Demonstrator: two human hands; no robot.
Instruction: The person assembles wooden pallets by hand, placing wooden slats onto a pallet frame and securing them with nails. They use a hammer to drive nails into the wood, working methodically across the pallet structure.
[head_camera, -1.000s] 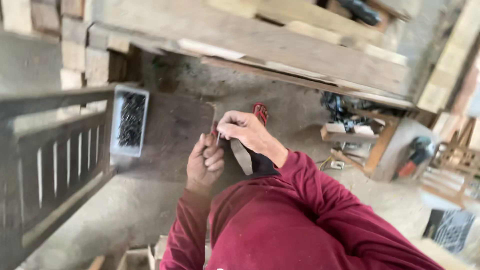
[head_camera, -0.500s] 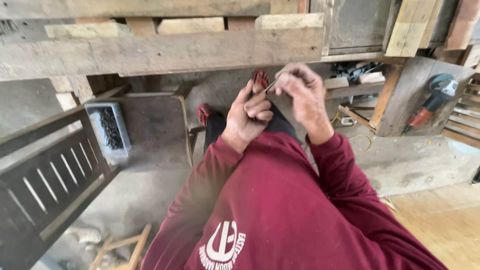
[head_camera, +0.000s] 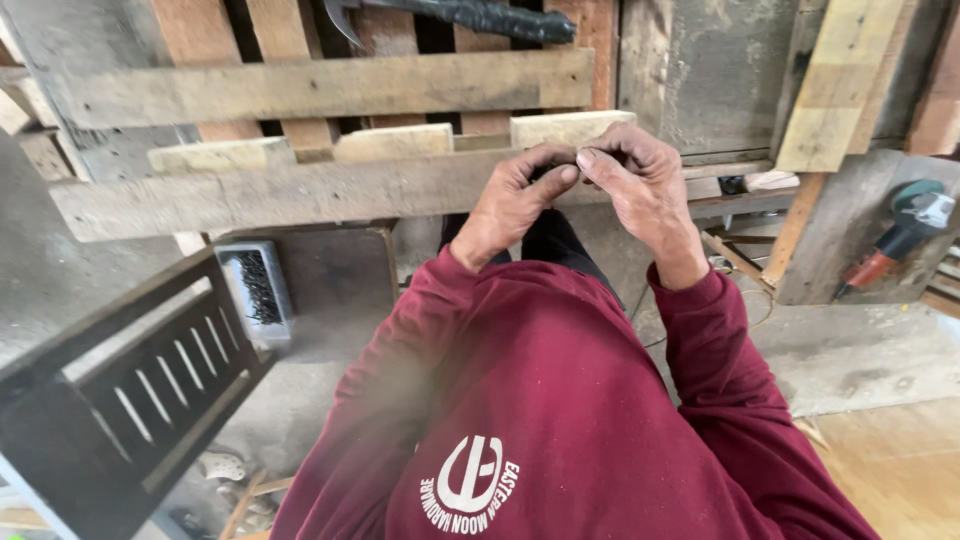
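Both hands meet fingertip to fingertip before a worn wooden pallet (head_camera: 330, 190): the left hand (head_camera: 515, 200) and right hand (head_camera: 640, 185) pinch together on something too small to make out. A dark hammer (head_camera: 470, 15) lies along the pallet's top edge; a box of nails (head_camera: 258, 290) sits below its lower left corner.
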